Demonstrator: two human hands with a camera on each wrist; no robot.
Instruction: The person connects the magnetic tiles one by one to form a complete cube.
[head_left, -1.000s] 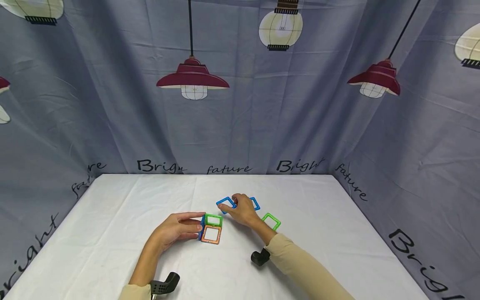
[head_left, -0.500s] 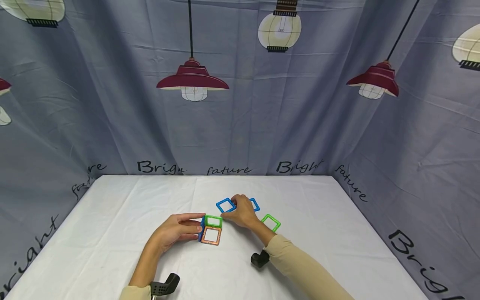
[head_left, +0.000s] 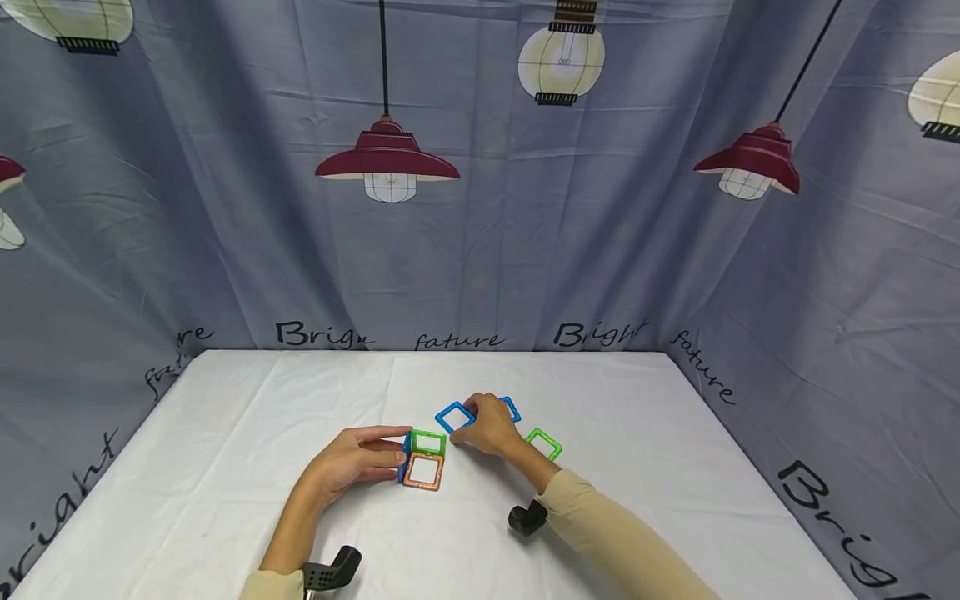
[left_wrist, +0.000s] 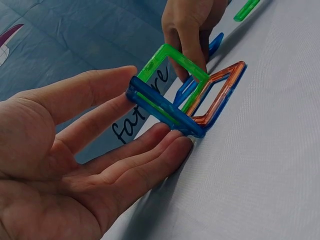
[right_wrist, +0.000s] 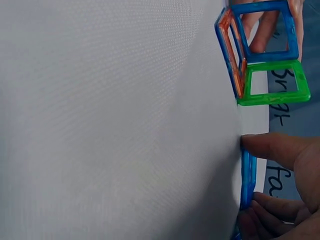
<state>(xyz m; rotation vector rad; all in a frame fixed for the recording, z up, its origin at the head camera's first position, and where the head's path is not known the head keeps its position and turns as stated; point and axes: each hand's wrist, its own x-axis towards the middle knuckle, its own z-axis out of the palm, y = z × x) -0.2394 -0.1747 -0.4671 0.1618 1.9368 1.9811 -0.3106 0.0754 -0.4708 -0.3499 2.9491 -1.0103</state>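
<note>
An orange square magnetic tile [head_left: 423, 484], with blue on its underside, lies on the white table. A green square tile [right_wrist: 274, 100] stands along its far edge and a blue square tile [right_wrist: 267, 57] along its left edge, forming a corner. My left hand [head_left: 343, 460] touches the outer side of the standing blue tile with nearly straight fingers [left_wrist: 150, 140]. To the right, my right hand [head_left: 491, 425] pinches another flat blue square tile [head_left: 447, 410] between its thumb [right_wrist: 277, 147] and fingers. Part of that tile is hidden behind the hand.
Beyond my right hand lies one more blue tile [head_left: 514, 408], mostly covered by the hand. A loose green tile [head_left: 551, 437] lies beside my right wrist. Black wrist cameras [head_left: 333, 569] jut inward from both sleeves. A grey curtain [head_left: 480, 250] hangs behind the table [head_left: 622, 417].
My right thumb has moved from the blue tile's left part to its near edge, and that tile has shifted slightly toward me. My left hand and the tile corner stay in place.
</note>
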